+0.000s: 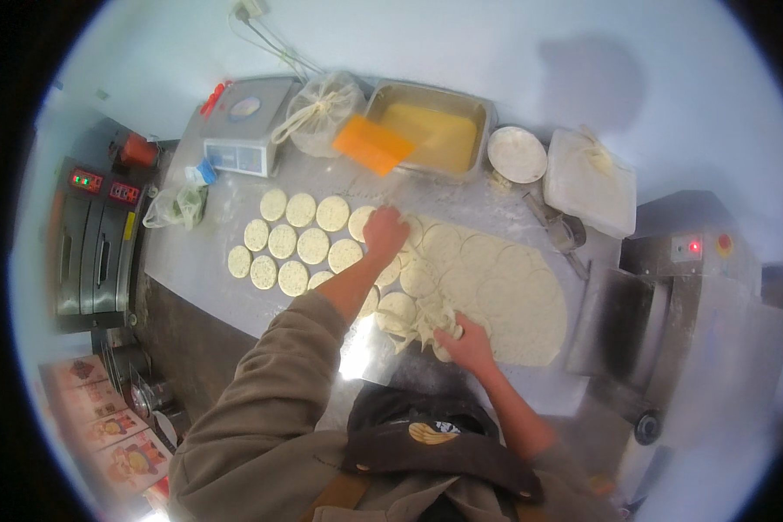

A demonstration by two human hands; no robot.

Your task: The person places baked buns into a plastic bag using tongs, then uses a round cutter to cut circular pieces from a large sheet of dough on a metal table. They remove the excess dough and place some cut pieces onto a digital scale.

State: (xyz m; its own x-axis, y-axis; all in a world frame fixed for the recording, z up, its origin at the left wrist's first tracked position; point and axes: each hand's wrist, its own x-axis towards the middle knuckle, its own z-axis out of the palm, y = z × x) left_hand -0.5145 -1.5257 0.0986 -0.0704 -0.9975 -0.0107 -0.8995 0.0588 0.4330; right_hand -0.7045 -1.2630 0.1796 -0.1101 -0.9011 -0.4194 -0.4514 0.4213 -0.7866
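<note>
On the table lies a wide rolled sheet of pale dough, marked with round cuts on its right part. My right hand is closed on a bunched web of dough scraps at the near edge. My left hand is curled shut at the far edge, where the strip of scraps reaches its fingers; its fingertips are partly hidden. Rows of flat dough rounds, speckled on top, lie left of the sheet. A few more rounds show beneath and beside the lifted scraps.
Along the back stand a scale, a tied plastic bag, a metal tray of yellow liquid with an orange scraper, a bowl of flour and a wrapped white block. A machine stands right, an oven left.
</note>
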